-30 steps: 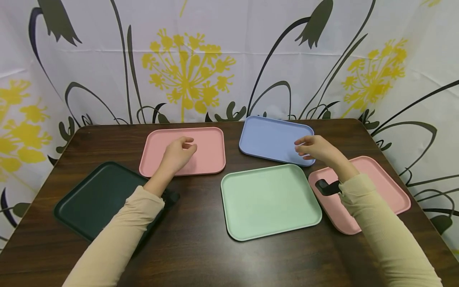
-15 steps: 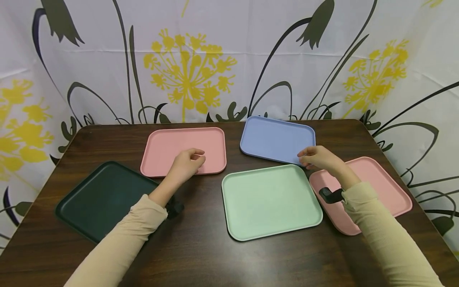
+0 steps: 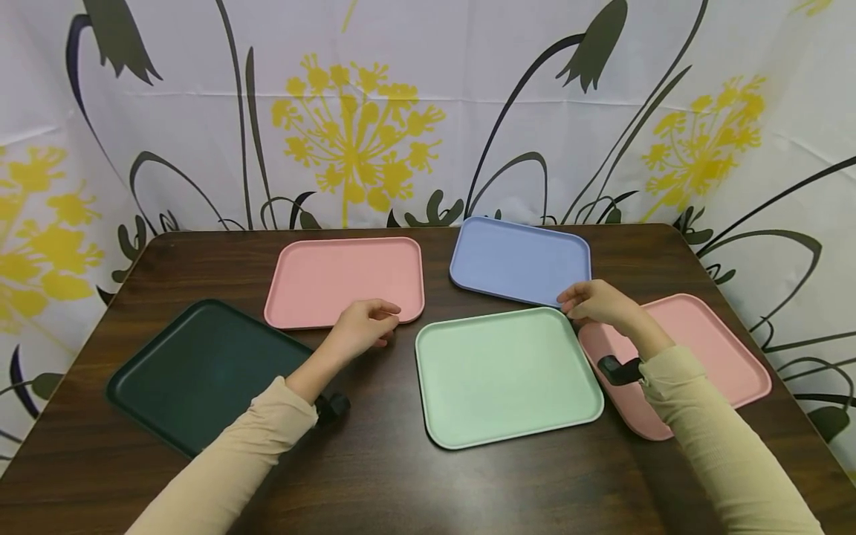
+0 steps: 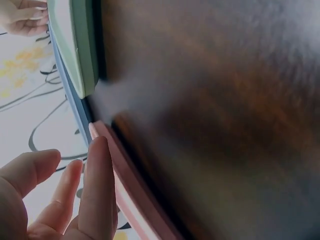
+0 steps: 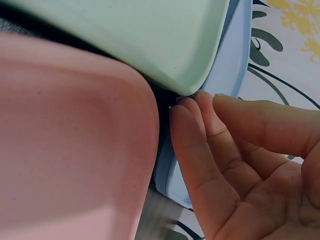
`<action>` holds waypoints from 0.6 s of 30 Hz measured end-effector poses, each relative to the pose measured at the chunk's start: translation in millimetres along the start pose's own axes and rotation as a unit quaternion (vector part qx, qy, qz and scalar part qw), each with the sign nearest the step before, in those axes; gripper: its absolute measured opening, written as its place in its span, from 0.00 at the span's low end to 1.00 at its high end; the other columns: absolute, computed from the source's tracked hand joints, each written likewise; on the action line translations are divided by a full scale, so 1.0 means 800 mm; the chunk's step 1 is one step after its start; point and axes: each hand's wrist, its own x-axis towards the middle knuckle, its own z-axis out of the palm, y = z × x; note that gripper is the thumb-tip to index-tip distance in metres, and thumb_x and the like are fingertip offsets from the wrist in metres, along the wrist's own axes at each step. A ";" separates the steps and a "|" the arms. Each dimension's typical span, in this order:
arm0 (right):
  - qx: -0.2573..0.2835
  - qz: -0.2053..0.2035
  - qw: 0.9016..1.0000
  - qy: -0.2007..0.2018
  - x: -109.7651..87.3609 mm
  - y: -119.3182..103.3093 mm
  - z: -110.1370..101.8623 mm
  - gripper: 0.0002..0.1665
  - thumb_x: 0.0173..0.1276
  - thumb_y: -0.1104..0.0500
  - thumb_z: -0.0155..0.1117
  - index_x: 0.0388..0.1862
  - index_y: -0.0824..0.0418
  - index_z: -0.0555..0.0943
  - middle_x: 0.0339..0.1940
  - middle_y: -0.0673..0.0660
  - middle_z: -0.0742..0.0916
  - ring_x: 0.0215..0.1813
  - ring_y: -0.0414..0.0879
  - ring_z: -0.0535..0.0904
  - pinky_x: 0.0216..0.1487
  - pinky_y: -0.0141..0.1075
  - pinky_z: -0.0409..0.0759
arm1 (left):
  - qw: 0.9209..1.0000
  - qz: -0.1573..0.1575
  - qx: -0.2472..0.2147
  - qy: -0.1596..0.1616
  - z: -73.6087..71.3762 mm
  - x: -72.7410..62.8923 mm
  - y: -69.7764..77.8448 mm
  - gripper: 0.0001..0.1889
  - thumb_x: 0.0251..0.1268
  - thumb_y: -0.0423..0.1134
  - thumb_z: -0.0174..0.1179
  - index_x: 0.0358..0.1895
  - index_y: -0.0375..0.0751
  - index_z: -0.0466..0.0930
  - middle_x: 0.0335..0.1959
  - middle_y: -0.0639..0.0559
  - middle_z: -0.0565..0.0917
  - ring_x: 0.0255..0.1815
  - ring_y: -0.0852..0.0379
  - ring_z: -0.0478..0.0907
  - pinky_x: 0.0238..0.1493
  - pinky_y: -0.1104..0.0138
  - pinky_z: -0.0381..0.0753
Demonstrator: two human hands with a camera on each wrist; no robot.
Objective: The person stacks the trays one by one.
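My right hand is at the far right corner of the light green tray, where it overlaps the near edge of the blue tray. In the right wrist view its fingertips lie right at the green corner, thumb apart from the tray. My left hand hovers at the near edge of the back pink tray, loosely bent and holding nothing. In the left wrist view its fingers overlap that pink rim. All these trays lie flat with nothing on them.
A dark green tray lies at the left, partly beneath my left forearm in view. Another pink tray sits at the right under my right forearm. Behind the brown wooden table hangs a flower-patterned cloth.
My left hand has moved right and nearer, from over the pink tray to its near edge. My right hand has come down from over the blue tray to the green tray's corner.
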 end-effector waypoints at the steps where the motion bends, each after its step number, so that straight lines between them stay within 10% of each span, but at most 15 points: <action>1: 0.000 -0.001 1.000 0.000 0.000 0.001 0.001 0.25 0.63 0.69 0.54 0.59 0.78 0.71 0.46 0.66 0.82 0.40 0.42 0.78 0.43 0.31 0.81 | 1.000 -0.002 -0.002 -0.006 0.002 -0.001 -0.001 0.16 0.68 0.33 0.52 0.55 0.28 0.76 0.46 0.33 0.82 0.36 0.52 0.81 0.37 0.65 0.86; 18: 0.017 0.013 1.000 0.014 0.001 0.001 0.008 0.24 0.62 0.70 0.56 0.57 0.78 0.72 0.41 0.61 0.82 0.34 0.37 0.77 0.36 0.27 0.81 | 0.996 -0.024 -0.028 -0.080 0.025 -0.008 -0.008 0.23 0.64 0.33 0.59 0.60 0.28 0.71 0.54 0.30 0.78 0.43 0.47 0.83 0.37 0.61 0.87</action>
